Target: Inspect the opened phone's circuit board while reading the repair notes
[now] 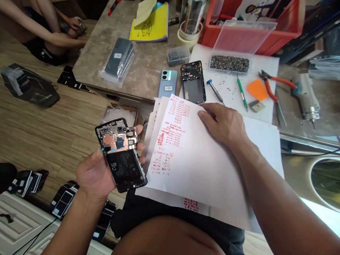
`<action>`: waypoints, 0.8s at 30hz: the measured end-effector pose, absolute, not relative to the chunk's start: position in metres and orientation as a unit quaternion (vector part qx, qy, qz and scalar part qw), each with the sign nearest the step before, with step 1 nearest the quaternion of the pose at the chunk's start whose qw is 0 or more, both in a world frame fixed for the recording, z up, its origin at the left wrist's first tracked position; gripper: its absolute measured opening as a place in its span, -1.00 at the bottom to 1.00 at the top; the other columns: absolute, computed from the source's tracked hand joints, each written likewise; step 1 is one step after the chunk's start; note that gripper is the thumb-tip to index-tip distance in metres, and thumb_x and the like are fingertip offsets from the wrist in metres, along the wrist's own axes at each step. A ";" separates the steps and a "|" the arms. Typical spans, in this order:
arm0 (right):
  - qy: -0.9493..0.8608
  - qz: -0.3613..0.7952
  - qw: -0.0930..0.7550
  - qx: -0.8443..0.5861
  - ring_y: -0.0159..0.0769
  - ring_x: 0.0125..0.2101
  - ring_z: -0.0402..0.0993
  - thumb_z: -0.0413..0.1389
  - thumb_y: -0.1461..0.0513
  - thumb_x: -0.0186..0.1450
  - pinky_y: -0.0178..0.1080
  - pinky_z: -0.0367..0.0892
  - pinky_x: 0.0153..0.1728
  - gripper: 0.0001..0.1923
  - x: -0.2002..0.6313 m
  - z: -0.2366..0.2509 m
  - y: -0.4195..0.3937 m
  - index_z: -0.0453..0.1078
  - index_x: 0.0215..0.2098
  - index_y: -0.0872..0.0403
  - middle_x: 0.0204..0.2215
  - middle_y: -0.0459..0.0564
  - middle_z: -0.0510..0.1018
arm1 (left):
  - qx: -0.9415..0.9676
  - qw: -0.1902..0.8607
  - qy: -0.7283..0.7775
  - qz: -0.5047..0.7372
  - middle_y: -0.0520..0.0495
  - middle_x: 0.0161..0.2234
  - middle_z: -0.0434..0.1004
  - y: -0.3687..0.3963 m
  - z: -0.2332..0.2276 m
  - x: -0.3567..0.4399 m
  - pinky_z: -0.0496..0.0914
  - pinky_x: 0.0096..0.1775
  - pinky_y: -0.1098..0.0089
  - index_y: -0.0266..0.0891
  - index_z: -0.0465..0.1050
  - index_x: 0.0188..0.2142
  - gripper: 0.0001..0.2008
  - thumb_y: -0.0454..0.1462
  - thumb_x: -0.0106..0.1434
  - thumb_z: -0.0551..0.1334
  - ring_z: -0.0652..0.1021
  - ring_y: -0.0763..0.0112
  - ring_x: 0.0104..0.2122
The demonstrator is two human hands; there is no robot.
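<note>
Around the opened black smartphone with its back cover off (120, 156), our left hand (94, 173) curls its fingers: the thumb lies along the near left edge and the fingertips (140, 130) wrap over the far right edge, so the phone sits gripped in the palm with its copper-coloured board and black battery facing up. It hangs above the wooden floor, just left of the fanned stack of white paper sheets covered in red handwriting (183, 156).

Our right hand (224, 122) lies flat on top of that paper stack, fingers held together and lightly bent, pressing on the upper sheet; it pinches nothing. The stack rests across our lap and against the near edge of the low stone-patterned table (148, 67).

Beyond the stack, on the table, a light blue smartphone lying face down (168, 82) sits just beside an empty black phone frame (193, 82). Right of the frame lie a blue-handled screwdriver (214, 90), a green-handled tool (242, 92), an orange plastic pry card (257, 89) and orange-handled pliers (273, 86). Further back stand a clear plastic box of small screws (230, 63) and a red plastic crate (255, 24). Far left of the stack, another person's hands (71, 30) rest near the floor.
</note>
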State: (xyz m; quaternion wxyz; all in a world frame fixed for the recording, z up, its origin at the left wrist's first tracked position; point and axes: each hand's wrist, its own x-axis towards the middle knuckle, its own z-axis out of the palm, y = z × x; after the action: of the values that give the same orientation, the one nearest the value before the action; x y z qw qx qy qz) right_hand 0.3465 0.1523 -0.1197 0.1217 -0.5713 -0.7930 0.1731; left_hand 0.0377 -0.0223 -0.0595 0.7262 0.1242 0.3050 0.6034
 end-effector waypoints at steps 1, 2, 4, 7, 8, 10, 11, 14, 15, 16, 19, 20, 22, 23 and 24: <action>-0.792 0.175 0.121 -0.572 0.22 0.00 0.68 -0.01 0.00 0.53 0.08 0.50 -0.07 -0.49 0.346 -0.119 0.152 0.61 0.25 -0.02 0.03 0.13 0.76 | 0.122 0.727 0.305 0.603 -0.24 0.34 0.59 -0.023 -0.059 0.038 0.68 0.10 0.00 -0.03 0.44 0.44 -0.34 -0.21 0.37 0.44 0.74 -0.01 0.09; -0.791 0.177 0.120 -0.573 0.23 0.00 0.68 -0.01 0.01 0.53 0.09 0.50 -0.07 -0.49 0.346 -0.119 0.152 0.61 0.25 -0.02 0.03 0.14 0.76 | 0.119 0.727 0.307 0.602 -0.24 0.33 0.59 -0.023 -0.059 0.039 0.68 0.10 0.00 -0.05 0.47 0.41 -0.37 -0.21 0.37 0.43 0.75 -0.01 0.08; -0.788 0.183 0.115 -0.576 0.24 0.02 0.67 0.00 0.01 0.53 0.09 0.50 -0.06 -0.48 0.345 -0.117 0.152 0.61 0.26 -0.01 0.03 0.15 0.76 | 0.121 0.726 0.311 0.601 -0.24 0.32 0.61 -0.023 -0.058 0.041 0.68 0.09 0.00 -0.08 0.55 0.34 -0.45 -0.21 0.37 0.43 0.75 0.01 0.07; -0.786 0.186 0.111 -0.579 0.22 0.01 0.67 0.00 0.00 0.53 0.07 0.49 -0.06 -0.49 0.345 -0.116 0.152 0.61 0.25 -0.03 0.01 0.14 0.76 | 0.129 0.729 0.312 0.595 -0.21 0.31 0.62 -0.024 -0.058 0.044 0.67 0.10 0.01 -0.11 0.71 0.10 -0.70 -0.19 0.40 0.40 0.75 0.05 0.07; -0.786 0.184 0.112 -0.580 0.22 -0.01 0.67 0.00 0.00 0.53 0.06 0.48 -0.07 -0.49 0.345 -0.116 0.152 0.61 0.25 -0.03 0.00 0.13 0.76 | 0.130 0.731 0.315 0.591 -0.20 0.31 0.63 -0.025 -0.058 0.045 0.67 0.10 0.03 -0.11 0.74 0.03 -0.75 -0.19 0.40 0.39 0.76 0.06 0.07; -0.786 0.182 0.115 -0.579 0.21 -0.03 0.67 0.00 -0.01 0.52 0.05 0.48 -0.08 -0.49 0.345 -0.116 0.152 0.62 0.24 -0.04 -0.02 0.12 0.76 | 0.128 0.736 0.322 0.582 -0.18 0.31 0.63 -0.026 -0.058 0.046 0.67 0.10 0.06 -0.10 0.76 -0.02 -0.78 -0.18 0.40 0.39 0.76 0.08 0.06; -0.787 0.181 0.116 -0.579 0.21 -0.04 0.67 0.00 -0.01 0.52 0.04 0.47 -0.09 -0.49 0.346 -0.117 0.152 0.62 0.23 -0.04 -0.03 0.12 0.77 | 0.126 0.739 0.326 0.576 -0.18 0.29 0.65 -0.026 -0.059 0.046 0.67 0.10 0.08 -0.10 0.75 0.03 -0.74 -0.17 0.39 0.39 0.76 0.08 0.05; -0.787 0.178 0.121 -0.578 0.21 -0.03 0.67 0.00 -0.02 0.52 0.04 0.47 -0.09 -0.50 0.346 -0.117 0.152 0.62 0.22 -0.05 -0.02 0.12 0.77 | 0.130 0.745 0.328 0.567 -0.21 0.28 0.66 -0.027 -0.063 0.044 0.67 0.12 0.09 -0.15 0.70 0.14 -0.64 -0.14 0.41 0.37 0.75 0.06 0.06; -0.787 0.178 0.122 -0.578 0.21 -0.03 0.66 0.00 -0.02 0.52 0.04 0.47 -0.10 -0.49 0.346 -0.118 0.152 0.62 0.22 -0.05 -0.02 0.12 0.77 | 0.134 0.744 0.326 0.567 -0.20 0.29 0.64 -0.027 -0.064 0.044 0.66 0.12 0.08 -0.15 0.70 0.14 -0.65 -0.14 0.42 0.36 0.75 0.06 0.07; -0.786 0.178 0.123 -0.579 0.20 -0.04 0.66 0.00 -0.02 0.52 0.04 0.47 -0.10 -0.49 0.346 -0.118 0.152 0.63 0.22 -0.05 -0.02 0.12 0.77 | 0.138 0.744 0.328 0.566 -0.18 0.32 0.62 -0.027 -0.066 0.043 0.66 0.14 0.07 -0.13 0.70 0.13 -0.66 -0.15 0.43 0.35 0.74 0.06 0.09; -0.783 0.181 0.122 -0.582 0.21 -0.04 0.67 0.00 -0.02 0.51 0.05 0.47 -0.10 -0.48 0.346 -0.118 0.152 0.63 0.22 -0.03 -0.02 0.13 0.77 | 0.143 0.741 0.353 0.553 -0.16 0.35 0.59 -0.026 -0.072 0.044 0.66 0.14 0.07 -0.14 0.69 0.16 -0.61 -0.14 0.38 0.41 0.73 0.07 0.10; -0.782 0.182 0.121 -0.583 0.22 -0.03 0.67 0.00 -0.02 0.51 0.06 0.47 -0.09 -0.48 0.346 -0.118 0.152 0.63 0.22 -0.02 -0.01 0.13 0.77 | 0.140 0.739 0.367 0.547 -0.17 0.35 0.58 -0.026 -0.074 0.044 0.66 0.13 0.08 -0.16 0.67 0.19 -0.56 -0.13 0.35 0.43 0.73 0.07 0.10; -0.782 0.184 0.125 -0.583 0.23 -0.02 0.66 0.01 -0.01 0.51 0.07 0.48 -0.08 -0.48 0.346 -0.118 0.151 0.63 0.22 -0.02 0.00 0.14 0.77 | 0.133 0.736 0.389 0.537 -0.21 0.37 0.56 -0.026 -0.078 0.045 0.67 0.11 0.11 -0.21 0.66 0.21 -0.49 -0.10 0.32 0.47 0.73 0.07 0.10; -0.782 0.185 0.129 -0.582 0.23 -0.01 0.66 0.01 -0.01 0.51 0.07 0.48 -0.08 -0.49 0.346 -0.118 0.151 0.63 0.22 -0.03 0.00 0.13 0.77 | 0.130 0.735 0.395 0.535 -0.22 0.38 0.54 -0.027 -0.080 0.045 0.67 0.11 0.11 -0.22 0.66 0.21 -0.48 -0.09 0.31 0.48 0.73 0.06 0.10; -0.782 0.186 0.132 -0.580 0.23 -0.01 0.66 0.01 -0.01 0.51 0.07 0.48 -0.08 -0.50 0.346 -0.118 0.151 0.63 0.21 -0.04 0.00 0.12 0.77 | 0.130 0.735 0.400 0.533 -0.24 0.39 0.53 -0.027 -0.081 0.045 0.67 0.11 0.11 -0.23 0.65 0.22 -0.46 -0.09 0.30 0.48 0.73 0.05 0.10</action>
State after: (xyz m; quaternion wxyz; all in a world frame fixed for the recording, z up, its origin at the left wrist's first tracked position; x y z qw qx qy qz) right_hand 0.3460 0.1513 -0.1178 0.1316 -0.5804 -0.7818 0.1858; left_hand 0.0448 -0.0269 -0.0809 0.7347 0.1299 0.3997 0.5326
